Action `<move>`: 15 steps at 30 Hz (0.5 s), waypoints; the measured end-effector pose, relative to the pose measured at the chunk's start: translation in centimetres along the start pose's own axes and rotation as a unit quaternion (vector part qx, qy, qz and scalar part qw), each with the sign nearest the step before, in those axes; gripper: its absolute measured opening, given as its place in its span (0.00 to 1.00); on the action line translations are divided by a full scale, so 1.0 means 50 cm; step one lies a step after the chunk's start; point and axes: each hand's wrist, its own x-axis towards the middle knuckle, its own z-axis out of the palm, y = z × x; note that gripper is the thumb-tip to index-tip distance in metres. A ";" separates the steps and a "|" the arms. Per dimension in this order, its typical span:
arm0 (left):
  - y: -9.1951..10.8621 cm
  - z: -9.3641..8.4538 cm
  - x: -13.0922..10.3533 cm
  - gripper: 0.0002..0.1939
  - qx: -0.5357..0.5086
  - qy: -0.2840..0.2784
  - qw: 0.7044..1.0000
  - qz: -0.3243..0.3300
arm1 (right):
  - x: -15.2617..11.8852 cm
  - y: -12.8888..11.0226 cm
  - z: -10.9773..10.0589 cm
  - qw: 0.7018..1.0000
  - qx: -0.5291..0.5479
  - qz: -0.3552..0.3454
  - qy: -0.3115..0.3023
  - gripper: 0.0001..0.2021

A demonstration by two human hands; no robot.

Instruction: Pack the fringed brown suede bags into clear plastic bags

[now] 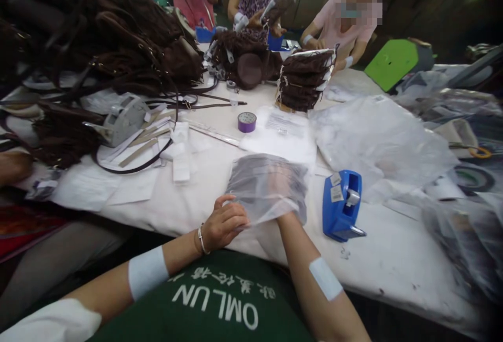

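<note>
A translucent plastic bag [251, 174] with something dark and flat inside lies at the table's front edge. My left hand [226, 221] has its fingers curled on the bag's near left corner, closed on the plastic. Inside the bag, reached in through the near side, is my right hand [280, 182]; the cloudy film blurs its fingers, and whether it grips the dark item cannot be made out. A blue tape dispenser [341, 206] stands to the right of the bag. Behind the bag are a white printed sheet [283, 130] and a purple tape roll [247, 122].
Dark brown bags [145, 38] are heaped at the left, near a grey tape dispenser [124, 119]. Stacked brown pieces [304, 80] stand at the back. Clear plastic bags [381, 143] spread on the right. Several people work around the table; one person's hand [13, 168] shows at far left.
</note>
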 end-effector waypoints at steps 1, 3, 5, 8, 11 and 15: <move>0.000 0.000 -0.010 0.09 -0.001 -0.016 1.000 -0.023 | -0.018 0.010 0.000 1.000 -0.009 0.007 0.017 0.28; -0.004 -0.003 -0.033 0.16 -0.002 -0.045 0.997 -0.063 | -0.069 0.027 0.004 0.999 -0.024 0.002 0.023 0.32; -0.012 -0.007 -0.061 0.25 0.001 -0.071 0.995 -0.073 | -0.117 0.045 0.012 0.999 -0.039 -0.010 -0.007 0.32; -0.024 -0.015 -0.099 0.32 0.015 -0.126 0.990 -0.058 | -0.155 0.071 0.022 0.997 -0.053 -0.017 -0.050 0.26; -0.038 -0.024 -0.118 0.35 0.032 -0.205 0.977 -0.044 | -0.198 0.091 0.009 0.990 -0.085 -0.050 -0.098 0.27; -0.070 -0.034 -0.115 0.38 0.016 -0.311 0.949 -0.045 | -0.331 0.109 -0.056 0.967 -0.127 -0.107 -0.191 0.28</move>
